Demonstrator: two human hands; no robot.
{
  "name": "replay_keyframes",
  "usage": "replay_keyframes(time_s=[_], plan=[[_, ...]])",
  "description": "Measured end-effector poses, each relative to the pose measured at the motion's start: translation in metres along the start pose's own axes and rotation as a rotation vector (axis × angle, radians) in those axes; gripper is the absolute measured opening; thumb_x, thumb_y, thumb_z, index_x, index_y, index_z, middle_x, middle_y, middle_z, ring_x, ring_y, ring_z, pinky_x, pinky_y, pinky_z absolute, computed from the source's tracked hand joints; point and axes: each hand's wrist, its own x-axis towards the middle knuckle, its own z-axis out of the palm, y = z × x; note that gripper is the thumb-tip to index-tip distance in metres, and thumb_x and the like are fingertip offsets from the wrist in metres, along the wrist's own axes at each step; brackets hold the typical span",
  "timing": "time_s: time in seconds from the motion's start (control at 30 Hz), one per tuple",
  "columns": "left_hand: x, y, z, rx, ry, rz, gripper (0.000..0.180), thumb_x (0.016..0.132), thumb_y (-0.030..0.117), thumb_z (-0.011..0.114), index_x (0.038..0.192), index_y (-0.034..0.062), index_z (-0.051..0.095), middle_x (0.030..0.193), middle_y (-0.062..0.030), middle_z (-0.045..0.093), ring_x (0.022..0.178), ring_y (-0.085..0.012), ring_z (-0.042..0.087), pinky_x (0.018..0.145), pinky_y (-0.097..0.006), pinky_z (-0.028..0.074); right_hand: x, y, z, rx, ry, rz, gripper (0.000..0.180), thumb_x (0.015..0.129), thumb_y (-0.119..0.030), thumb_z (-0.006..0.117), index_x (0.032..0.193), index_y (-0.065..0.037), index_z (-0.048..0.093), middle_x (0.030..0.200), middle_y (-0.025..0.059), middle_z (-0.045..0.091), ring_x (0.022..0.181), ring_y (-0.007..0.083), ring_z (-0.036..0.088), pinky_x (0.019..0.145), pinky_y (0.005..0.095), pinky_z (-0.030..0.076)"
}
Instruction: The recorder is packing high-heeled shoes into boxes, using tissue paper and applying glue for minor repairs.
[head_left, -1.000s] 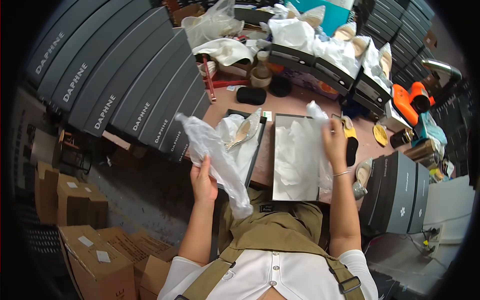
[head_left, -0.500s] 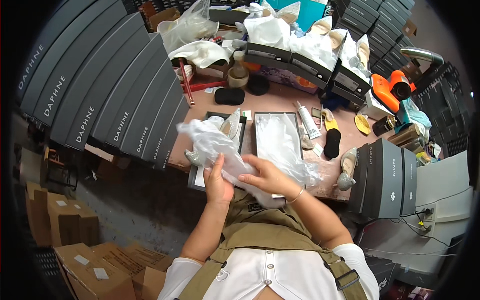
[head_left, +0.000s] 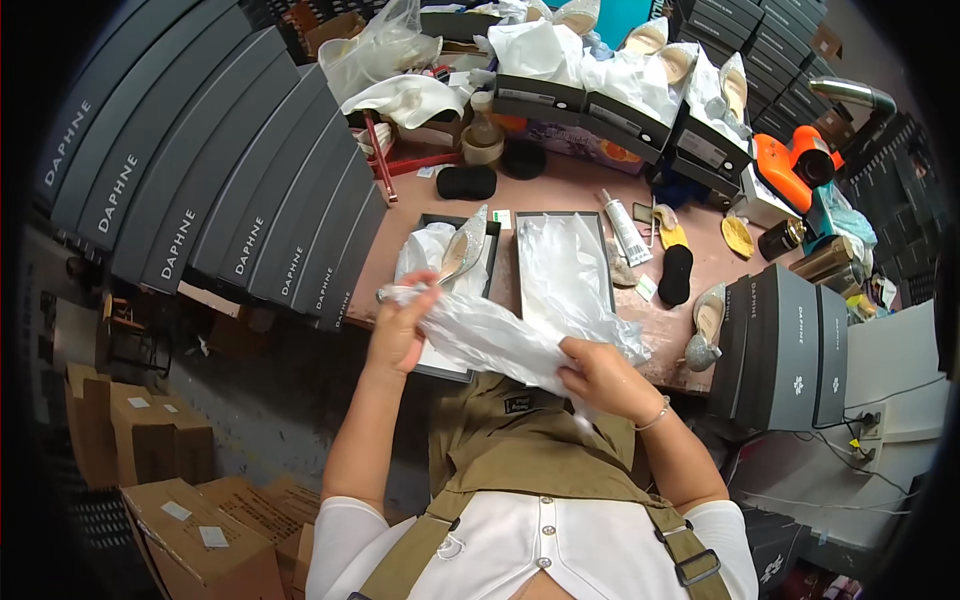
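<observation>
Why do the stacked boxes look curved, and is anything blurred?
Head view: fisheye distortion bends the stacked dark grey cardboard boxes; same head view: the left hand looks slightly blurred where it grips the crumpled white tissue paper.

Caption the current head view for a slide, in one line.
Left hand and right hand holding a length of crumpled white wrapping near an open shoebox containing a glittery silver shoe.

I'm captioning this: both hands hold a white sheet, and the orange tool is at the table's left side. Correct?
No: the head view shows the orange tool at the right side of the table. The left hand and right hand do hold a white sheet.
</observation>
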Motion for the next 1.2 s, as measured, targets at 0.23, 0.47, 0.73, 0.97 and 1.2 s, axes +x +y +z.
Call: replay_keyframes(time_s=[0.23,0.47,0.73,0.97,1.2], plan=[[-0.021,0.013,0.017,0.300,-0.163,0.223,0.039,0.083,-0.004,0.065,0.120,0.0020,0.055,0.110,-0.0043,0.058,0.100,-0.0108,0.054,0.091,-0.024,0.041,-0.066,0.025,0.002,0.200,0.345,0.344,0.012,0.079,0.000,0.054,0.091,-0.002,0.054,0.071,0.0000,0.051,0.065,0.0049,0.048,0.057,0.0215,0.041],[-0.007,-0.006,0.012,0.377,0.048,0.327,0.051,0.078,-0.010,0.059,0.128,0.0013,0.050,0.112,-0.0052,0.053,0.103,-0.0131,0.053,0.096,-0.028,0.041,-0.092,0.024,-0.021,0.047,0.342,0.212,0.022,0.074,-0.002,0.059,0.095,0.001,0.055,0.084,0.0178,0.057,0.071,0.0328,0.056,0.069,0.0353,0.048],[0.003,-0.034,0.012,0.040,0.226,0.328,0.036,0.081,-0.011,0.056,0.114,0.0023,0.050,0.104,-0.0074,0.057,0.096,-0.0155,0.056,0.089,-0.029,0.046,-0.137,0.046,-0.088,-0.094,0.393,0.584,0.015,0.077,-0.003,0.063,0.091,0.001,0.059,0.081,0.0155,0.060,0.072,0.0329,0.058,0.067,0.0385,0.048],[-0.004,-0.045,0.029,0.012,0.223,0.274,0.031,0.083,-0.007,0.061,0.110,0.0047,0.051,0.101,-0.0044,0.056,0.091,-0.0114,0.055,0.082,-0.025,0.047,-0.046,-0.026,-0.033,-0.606,0.281,-0.043,0.078,0.071,-0.031,0.078,0.137,-0.011,0.042,0.139,0.0176,0.040,0.129,0.0356,0.037,0.109,0.0511,0.022],[-0.013,-0.018,-0.005,0.207,0.224,0.276,0.037,0.082,-0.004,0.065,0.115,0.0039,0.051,0.101,-0.0026,0.057,0.081,-0.0092,0.056,0.072,-0.022,0.048,-0.004,0.024,-0.031,-0.038,0.178,0.031,0.013,0.088,-0.014,0.058,0.088,0.000,0.059,0.076,0.0222,0.059,0.076,0.0416,0.057,0.066,0.0446,0.045]])
